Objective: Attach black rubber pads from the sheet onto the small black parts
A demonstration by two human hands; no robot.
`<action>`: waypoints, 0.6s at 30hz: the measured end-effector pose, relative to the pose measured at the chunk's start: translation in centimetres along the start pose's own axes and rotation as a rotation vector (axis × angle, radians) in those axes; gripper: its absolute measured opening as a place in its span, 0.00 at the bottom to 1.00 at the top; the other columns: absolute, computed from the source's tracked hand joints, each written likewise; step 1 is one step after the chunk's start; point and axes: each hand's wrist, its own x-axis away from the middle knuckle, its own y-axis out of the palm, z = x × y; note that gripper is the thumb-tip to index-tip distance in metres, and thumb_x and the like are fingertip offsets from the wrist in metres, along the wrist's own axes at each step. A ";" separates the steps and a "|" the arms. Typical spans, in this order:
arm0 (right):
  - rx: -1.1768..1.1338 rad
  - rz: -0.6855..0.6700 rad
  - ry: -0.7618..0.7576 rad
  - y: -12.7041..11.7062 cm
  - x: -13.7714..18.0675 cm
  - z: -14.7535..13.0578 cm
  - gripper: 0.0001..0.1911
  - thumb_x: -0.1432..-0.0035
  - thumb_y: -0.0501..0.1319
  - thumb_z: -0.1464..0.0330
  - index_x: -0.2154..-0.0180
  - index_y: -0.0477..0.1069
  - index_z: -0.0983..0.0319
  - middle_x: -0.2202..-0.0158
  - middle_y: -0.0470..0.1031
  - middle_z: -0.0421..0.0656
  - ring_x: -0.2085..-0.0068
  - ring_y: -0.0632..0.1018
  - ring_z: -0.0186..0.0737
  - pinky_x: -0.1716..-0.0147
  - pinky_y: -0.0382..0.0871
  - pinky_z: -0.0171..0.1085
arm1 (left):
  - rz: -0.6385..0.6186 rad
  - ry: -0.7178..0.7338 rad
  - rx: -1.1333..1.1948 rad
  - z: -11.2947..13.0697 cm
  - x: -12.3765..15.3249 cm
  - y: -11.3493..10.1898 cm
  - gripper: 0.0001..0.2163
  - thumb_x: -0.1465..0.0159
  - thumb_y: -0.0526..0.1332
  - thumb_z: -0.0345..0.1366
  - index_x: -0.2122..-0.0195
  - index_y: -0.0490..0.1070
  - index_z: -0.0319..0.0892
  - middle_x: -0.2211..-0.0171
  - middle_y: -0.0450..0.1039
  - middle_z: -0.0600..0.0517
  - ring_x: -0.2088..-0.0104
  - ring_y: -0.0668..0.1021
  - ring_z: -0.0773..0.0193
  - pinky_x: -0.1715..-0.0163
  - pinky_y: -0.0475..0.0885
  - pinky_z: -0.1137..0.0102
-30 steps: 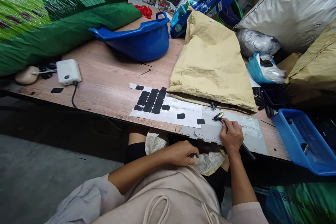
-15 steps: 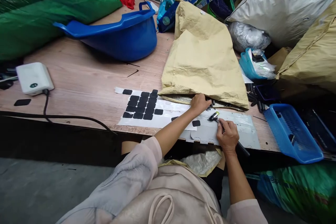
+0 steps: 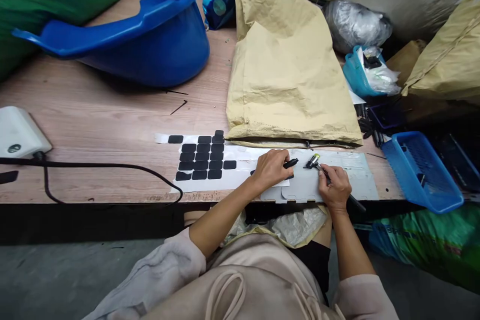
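Observation:
My left hand is closed on a small black cylindrical piece whose end juts out to the right. It hovers over the front strip of the table, near a white sheet and grey board. My right hand grips the black handle of a small hammer; its metal head has a yellowish face and lies low over the board. Rows of black rounded patches cover the sheet to the left. A large tan sack lies just behind, with dark pieces at its mouth.
A blue basin stands at the back left, with a white box and black cable before it. At right are a blue basket and a light-blue basket. Full sacks crowd the back.
My left hand has come away from the sack's mouth, toward me, and now holds a black piece. The hammer stays in my right hand. The view has shifted.

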 end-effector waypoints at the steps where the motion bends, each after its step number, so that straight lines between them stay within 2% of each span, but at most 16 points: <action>1: -0.003 -0.003 0.009 0.0 0.0 0.0 0.13 0.35 0.60 0.66 0.53 0.80 0.58 0.61 0.77 0.46 0.60 0.74 0.43 0.56 0.69 0.40 | 0.009 0.057 -0.008 -0.7 0.5 0.4 0.06 0.40 0.68 0.35 0.62 0.75 0.45 0.64 0.78 0.50 0.58 0.77 0.55 0.60 0.72 0.65; 4: -0.008 -0.025 0.042 0.1 0.1 0.2 0.13 0.36 0.60 0.66 0.53 0.80 0.58 0.61 0.77 0.46 0.59 0.74 0.44 0.55 0.69 0.42 | 0.062 0.205 0.004 -2.6 0.9 1.6 0.04 0.37 0.67 0.35 0.60 0.77 0.44 0.61 0.77 0.49 0.55 0.76 0.55 0.53 0.72 0.62; 6: -0.011 -0.040 0.054 0.1 0.1 0.2 0.13 0.36 0.60 0.66 0.53 0.80 0.58 0.61 0.76 0.46 0.59 0.74 0.44 0.54 0.69 0.42 | 0.097 0.252 0.036 -3.4 0.8 2.3 0.06 0.35 0.68 0.37 0.59 0.77 0.44 0.61 0.76 0.49 0.55 0.75 0.55 0.51 0.72 0.61; 11: -0.005 -0.028 0.040 0.2 -0.1 0.2 0.13 0.35 0.59 0.65 0.54 0.80 0.58 0.62 0.76 0.46 0.59 0.73 0.44 0.55 0.69 0.41 | 0.157 0.256 0.093 -3.8 0.4 2.8 0.11 0.39 0.74 0.38 0.58 0.77 0.43 0.60 0.74 0.49 0.56 0.75 0.55 0.52 0.72 0.61; 18: -0.026 0.007 -0.014 0.8 -0.4 0.7 0.13 0.34 0.59 0.65 0.54 0.80 0.59 0.62 0.75 0.47 0.60 0.73 0.44 0.55 0.68 0.41 | 0.154 0.231 0.070 -3.7 -0.2 2.6 0.06 0.38 0.72 0.36 0.61 0.78 0.43 0.61 0.75 0.49 0.56 0.75 0.57 0.54 0.72 0.64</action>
